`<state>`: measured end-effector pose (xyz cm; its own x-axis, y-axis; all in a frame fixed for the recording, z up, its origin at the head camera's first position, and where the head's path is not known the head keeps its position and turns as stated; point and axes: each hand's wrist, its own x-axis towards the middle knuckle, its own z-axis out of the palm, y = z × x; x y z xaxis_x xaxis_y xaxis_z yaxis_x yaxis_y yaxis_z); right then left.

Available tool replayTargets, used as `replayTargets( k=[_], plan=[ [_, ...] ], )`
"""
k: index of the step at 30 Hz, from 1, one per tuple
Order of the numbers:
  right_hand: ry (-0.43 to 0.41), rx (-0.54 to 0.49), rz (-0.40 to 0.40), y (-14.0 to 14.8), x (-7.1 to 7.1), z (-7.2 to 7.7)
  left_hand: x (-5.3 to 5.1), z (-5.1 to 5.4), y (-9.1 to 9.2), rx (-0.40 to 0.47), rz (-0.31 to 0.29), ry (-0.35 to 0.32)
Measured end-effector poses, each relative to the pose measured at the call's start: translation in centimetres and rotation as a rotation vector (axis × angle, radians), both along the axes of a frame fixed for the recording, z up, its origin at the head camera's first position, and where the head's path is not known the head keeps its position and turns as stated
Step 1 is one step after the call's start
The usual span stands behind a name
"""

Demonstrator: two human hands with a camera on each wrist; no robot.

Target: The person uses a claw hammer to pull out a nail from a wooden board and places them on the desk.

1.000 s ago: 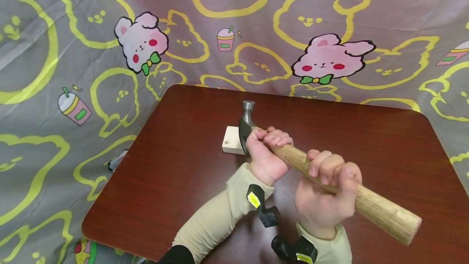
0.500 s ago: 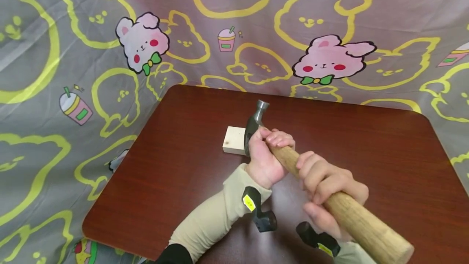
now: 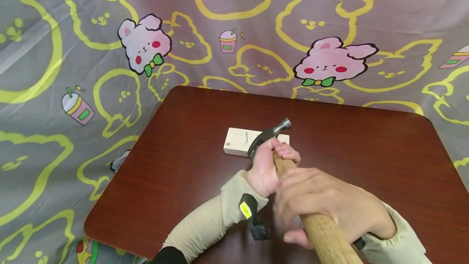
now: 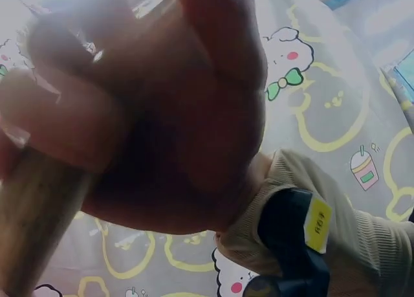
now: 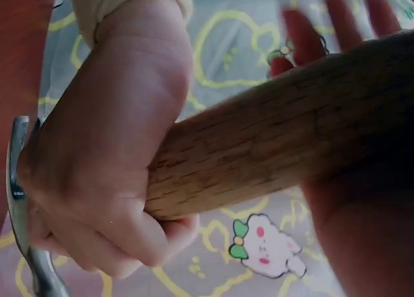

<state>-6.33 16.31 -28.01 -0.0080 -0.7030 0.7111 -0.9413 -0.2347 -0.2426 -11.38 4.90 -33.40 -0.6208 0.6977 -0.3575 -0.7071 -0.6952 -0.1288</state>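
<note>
The left hand [image 3: 266, 171] grips a claw hammer [image 3: 327, 233] high on its wooden handle, just below the steel head [image 3: 270, 134]. In the right wrist view the left hand's fingers [image 5: 123, 239] curl round the handle. Over the lower handle lies the right hand [image 3: 335, 203], its thumb apart below; in the right wrist view its blurred fingers [image 5: 336, 25] are spread and not wrapped round the wood. Beyond the hammer a pale wooden block [image 3: 236, 144] lies on the table, with a thin nail [image 3: 246, 138] upright in it. The hammer head hides part of the block.
A reddish-brown table [image 3: 165, 182] with rounded corners bears the block. Grey cloth [image 3: 227, 3] printed with cartoon rabbits hangs behind and beside it. A black wrist mount [image 3: 256, 219] sits on the left forearm.
The hammer head has swung right and toward the person, uncovering the nail and more of the block. The right hand has loosened from its grip and turned over the top of the handle.
</note>
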Motion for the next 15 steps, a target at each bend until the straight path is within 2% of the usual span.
replayTargets(
  k=[4,6,7,9,12,15],
  plan=[
    [0.096,-0.110,0.053,-1.0,-0.4,-0.5,0.1,-0.1,0.1,0.010,-0.064,-0.009],
    [0.117,-0.173,0.072,-1.3,-0.6,-0.7,0.2,-0.2,0.3,-0.033,-0.088,0.016],
    [0.118,-0.201,0.074,-1.2,-0.6,-0.7,0.2,-0.3,0.4,-0.076,-0.103,0.052],
    [0.107,-0.274,0.041,-1.0,-0.5,-0.8,0.3,-0.5,0.6,-0.180,-0.160,0.157],
    [0.043,-0.473,0.026,-0.4,-0.8,-1.1,0.3,-0.9,0.7,-0.312,-0.273,0.370],
    [-0.089,-0.680,0.038,1.0,-1.0,-1.5,0.2,-1.4,0.3,-0.325,-0.433,0.576]
  ],
)
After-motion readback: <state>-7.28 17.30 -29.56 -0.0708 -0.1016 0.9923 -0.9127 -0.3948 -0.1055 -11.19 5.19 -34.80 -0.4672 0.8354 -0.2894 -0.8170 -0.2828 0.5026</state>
